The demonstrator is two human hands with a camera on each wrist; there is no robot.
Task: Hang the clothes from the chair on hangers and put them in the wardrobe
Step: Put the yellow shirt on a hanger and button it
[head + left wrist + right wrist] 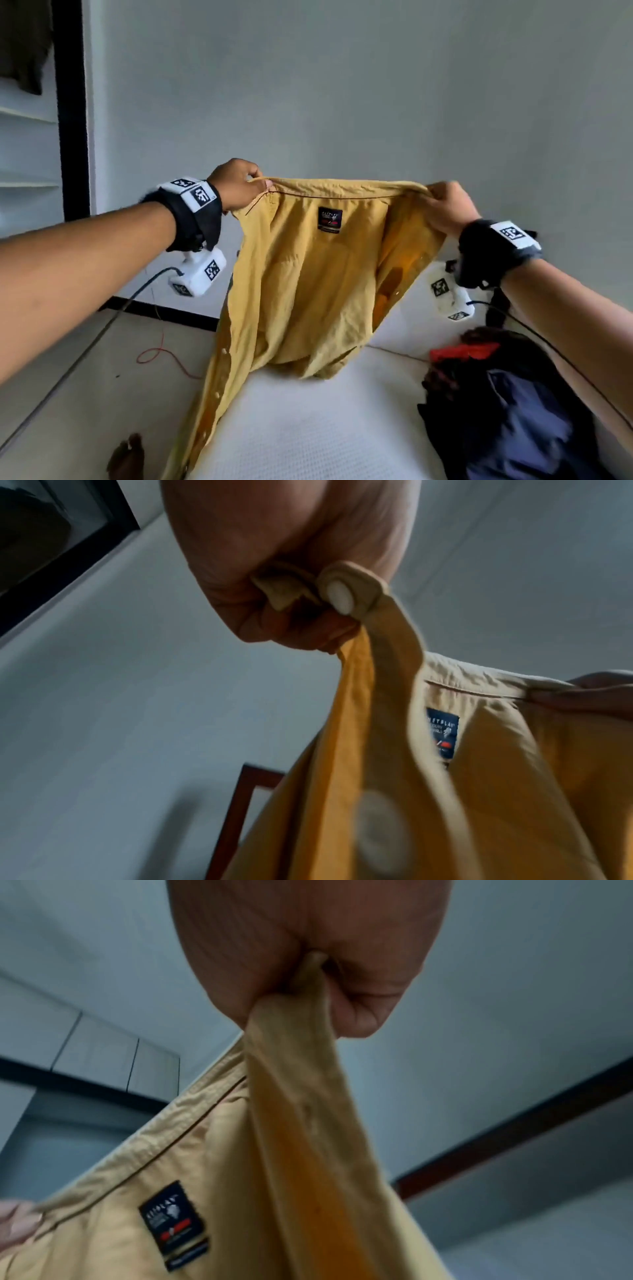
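1. While spread open in the head view, yellow shirt [308, 291] held up by its collar, inner face and neck label [330, 220] turned toward the camera, hem sagging onto the near-left part of the white mattress [308, 428]. Left hand [239, 186] pinching the collar's left end, fingers curled tight on the cloth; right hand [448, 209] gripping the collar's right end likewise. Held taut between both, probably to find the shoulders and open the neck for a hanger; no hanger clearly in view yet. Pile of dark clothes [507, 411] lying by the mattress's right edge, something red [462, 353] on top, too blurred to name. Open wardrobe [30, 137] with shelves at far left, a dark garment hanging inside.

2. From the left wrist view, left hand [281, 569] closed on the buttoned collar tab [352, 588], white button [339, 596] showing beside the curled fingers; shirt [428, 791] hanging below, label [441, 734] visible. Fingertips of the other hand at the right edge. Brown wooden frame [240, 804] behind, perhaps the chair.

3. From the right wrist view, right hand [308, 955] clamped on bunched collar cloth, thumb and fingers folded round it; shirt [274, 1150] draping down, label [171, 1221] at lower left.
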